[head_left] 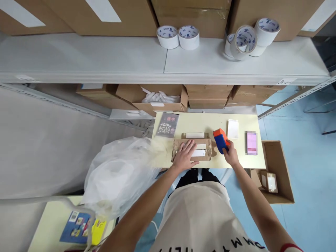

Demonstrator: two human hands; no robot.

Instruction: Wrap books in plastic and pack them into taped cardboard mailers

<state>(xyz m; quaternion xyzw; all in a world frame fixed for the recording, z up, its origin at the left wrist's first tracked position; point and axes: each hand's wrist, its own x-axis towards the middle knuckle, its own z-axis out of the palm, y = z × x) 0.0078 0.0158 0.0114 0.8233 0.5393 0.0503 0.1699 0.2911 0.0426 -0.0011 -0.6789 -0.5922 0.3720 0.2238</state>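
Note:
My left hand (186,156) lies flat with its fingers spread on a small taped cardboard box (206,145). White labels show on the box's top, partly covered by the hand. Wrapped in my right hand (231,154) is a blue-and-orange handheld tool (221,142), held just right of the box; its exact kind is not clear. Against the far side of the box sits another small brown package (194,135) with a white label. Both lie on a pale yellow table (207,122).
On the table are a dark printed sheet (167,125), a white card (232,129) and a pink-screened item (251,142). Tape rolls (189,37) line the shelf (110,56) above. A large plastic bag (115,175) bulges at left; an open carton (282,171) stands at right.

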